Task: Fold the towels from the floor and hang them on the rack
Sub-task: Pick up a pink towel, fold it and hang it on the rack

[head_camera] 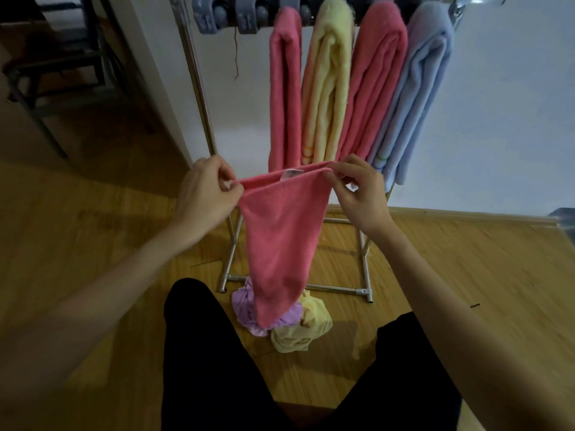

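Observation:
A pink towel [280, 237] hangs doubled in front of me, its top edge stretched level. My left hand [207, 189] pinches its left corner and my right hand [361, 188] pinches its right corner. A small white label shows at the top edge. On the floor under it lie a crumpled purple towel [245, 309] and a crumpled yellow towel [303, 329]. Behind stands the metal rack [200, 98], with folded towels hanging from its top bar: pink [284, 98], yellow [326, 88], pink [373, 88] and blue [413, 107].
Grey clips [217, 14] hang on the rack's top bar at the left. The rack's base bars [336, 289] cross the wooden floor near the pile. A dark chair frame [56, 73] stands at the far left. A white wall is behind the rack. My black-clad legs [211, 368] fill the bottom.

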A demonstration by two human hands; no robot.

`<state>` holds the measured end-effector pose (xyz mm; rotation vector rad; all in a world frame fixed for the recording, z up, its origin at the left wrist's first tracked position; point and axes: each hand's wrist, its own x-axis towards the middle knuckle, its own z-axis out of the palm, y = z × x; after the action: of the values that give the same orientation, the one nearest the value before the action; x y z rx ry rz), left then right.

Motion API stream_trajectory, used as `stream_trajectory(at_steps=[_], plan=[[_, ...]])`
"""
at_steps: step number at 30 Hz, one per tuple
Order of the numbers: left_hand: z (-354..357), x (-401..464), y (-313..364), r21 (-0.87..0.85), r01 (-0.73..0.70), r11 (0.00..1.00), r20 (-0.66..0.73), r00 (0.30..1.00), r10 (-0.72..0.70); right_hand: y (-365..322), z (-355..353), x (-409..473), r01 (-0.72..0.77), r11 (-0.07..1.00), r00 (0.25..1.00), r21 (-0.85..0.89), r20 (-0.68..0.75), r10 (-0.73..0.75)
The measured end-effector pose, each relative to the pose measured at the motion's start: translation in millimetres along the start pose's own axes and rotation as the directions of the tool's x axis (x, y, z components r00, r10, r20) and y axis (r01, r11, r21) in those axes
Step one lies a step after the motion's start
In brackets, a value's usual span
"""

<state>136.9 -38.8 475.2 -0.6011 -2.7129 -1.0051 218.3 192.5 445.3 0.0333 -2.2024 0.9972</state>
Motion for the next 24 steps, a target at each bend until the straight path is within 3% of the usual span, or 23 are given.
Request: stream_trajectory(at_steps=[4,7,11,16,20,24], plan=[[-12.3,12.5,5.4,0.067,-0.108,0.992,0.118,0.988,0.099,-0.6,0.4,3.4,0.005,1.000,1.000,0.021,0.006,-0.005],[-22.4,26.3,16.2,0.059,-0.153,0.986,0.118,0.982,0.145,0.0,-2.7,7.0,-0.020,0.999,0.999,0.038,-0.039,0.022],[-30.8,39.6,29.4,-0.016,-0.191,0.981,0.141,0.971,0.191,-2.1,-6.4,14.2,-0.024,0.999,0.997,0.030,-0.072,0.027],[-36.8,42.9,38.7,-0.188,-0.161,0.969,0.276,0.938,0.209,-4.5,-12.3,22.1,-0.123,0.978,0.984,0.166,-0.111,0.142],[-38.1,37.7,42.0,-0.286,-0.105,0.952,0.439,0.869,0.228,-5.3,-9.8,25.5,-0.125,0.970,0.984,0.209,-0.097,0.148],[-42.2,27.4,50.7,-0.263,-0.164,0.951,0.558,0.778,0.288,-8.1,-3.0,26.8,-0.091,0.965,0.987,0.248,-0.108,0.120]])
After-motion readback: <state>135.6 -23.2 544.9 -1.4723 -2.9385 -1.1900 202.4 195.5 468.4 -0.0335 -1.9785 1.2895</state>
